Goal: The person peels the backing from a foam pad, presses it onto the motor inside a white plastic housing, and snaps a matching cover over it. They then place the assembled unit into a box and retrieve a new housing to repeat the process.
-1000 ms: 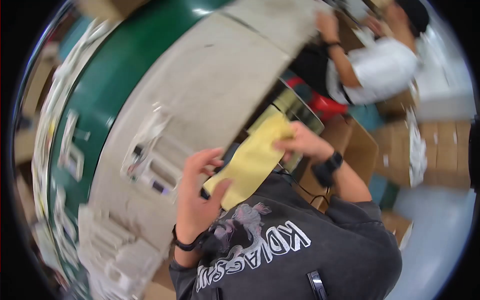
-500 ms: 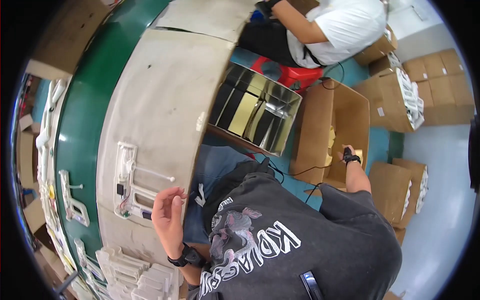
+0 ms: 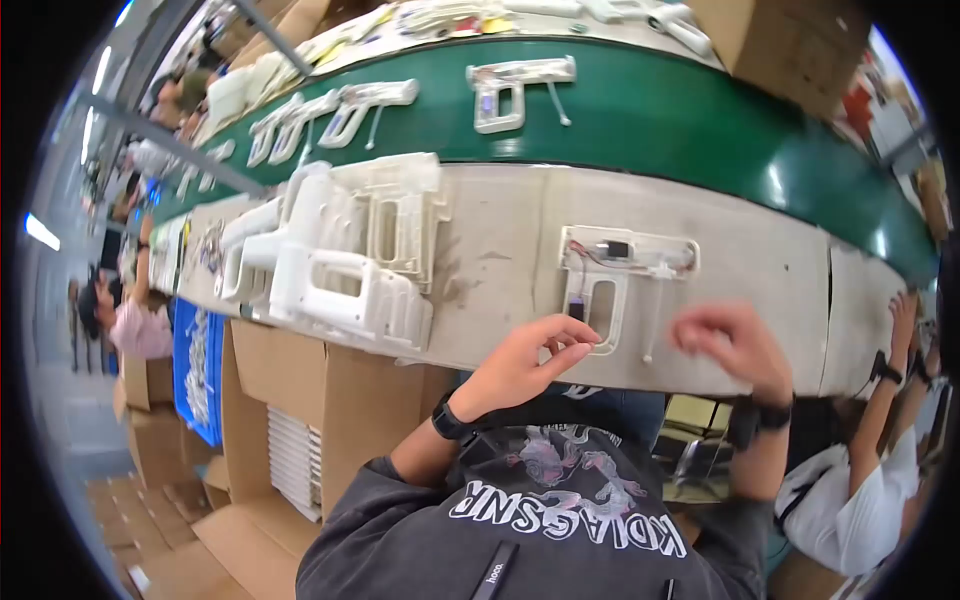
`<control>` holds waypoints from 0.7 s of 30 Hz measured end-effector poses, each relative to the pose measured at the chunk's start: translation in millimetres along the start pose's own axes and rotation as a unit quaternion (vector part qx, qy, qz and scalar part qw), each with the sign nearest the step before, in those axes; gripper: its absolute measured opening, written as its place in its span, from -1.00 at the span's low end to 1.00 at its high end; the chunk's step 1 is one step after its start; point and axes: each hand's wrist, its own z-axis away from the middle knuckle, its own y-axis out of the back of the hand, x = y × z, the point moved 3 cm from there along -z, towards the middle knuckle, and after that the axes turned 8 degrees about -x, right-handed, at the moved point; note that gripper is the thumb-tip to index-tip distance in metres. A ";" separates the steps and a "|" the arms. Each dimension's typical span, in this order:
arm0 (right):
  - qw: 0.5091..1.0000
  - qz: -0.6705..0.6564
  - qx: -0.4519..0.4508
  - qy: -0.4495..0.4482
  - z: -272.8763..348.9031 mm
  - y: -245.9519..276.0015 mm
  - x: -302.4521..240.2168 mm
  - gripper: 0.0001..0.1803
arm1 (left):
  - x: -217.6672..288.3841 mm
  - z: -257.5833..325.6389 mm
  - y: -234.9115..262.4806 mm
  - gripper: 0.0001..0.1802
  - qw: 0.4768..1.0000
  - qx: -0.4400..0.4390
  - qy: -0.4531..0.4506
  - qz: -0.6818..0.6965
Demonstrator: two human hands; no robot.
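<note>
A white gun-shaped plastic housing half [image 3: 621, 262] lies on the pale workbench [image 3: 500, 210], its inside facing up, with wires and a small black block [image 3: 612, 249] in it. A thin white rod [image 3: 654, 325] with a rounded end reaches from its right part toward the bench edge. My left hand [image 3: 535, 358] is at the foot of the housing's handle, fingers loosely bent and thumb apart, with nothing visible in them. To the right of the rod, my right hand [image 3: 735, 342] hovers over the bench edge. Motion smears its fingers, so whether it holds anything cannot be made out.
White housing shells [image 3: 350, 280] are stacked on the bench to my left. Behind runs a green conveyor belt [image 3: 640, 110] carrying several similar housings [image 3: 525, 90]. Cardboard boxes [image 3: 270, 375] and a blue bin [image 3: 197, 375] stand at lower left. A co-worker's arm [image 3: 880, 400] is at far right.
My view has swung from the right side round to the bench. My right hand has left the cardboard box with yellow pieces and is now over the bench edge. My left hand stays near the housing.
</note>
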 end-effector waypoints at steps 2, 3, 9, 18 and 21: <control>0.996 0.051 -0.057 0.052 -90.1 17.3 -27.7 -0.77 | -3.0 15.4 11.7 -0.78 0.999 0.048 0.003 -0.006; 0.984 0.153 -0.071 0.060 -128.6 29.3 -42.4 -0.74 | -2.9 20.9 17.8 -0.79 0.998 0.068 0.009 -0.014; 0.920 0.330 -0.153 0.146 -247.9 -19.4 -104.0 -0.69 | -25.9 57.8 27.9 -0.79 0.981 0.182 0.064 -0.003; 0.854 0.379 -0.097 0.342 -236.2 -197.7 -174.8 -0.10 | -37.9 86.0 36.2 -0.80 0.975 0.212 0.059 0.039; 0.856 0.375 -0.070 0.349 -242.9 -219.0 -162.4 -0.02 | -38.1 94.1 39.7 -0.76 0.977 0.203 0.070 0.016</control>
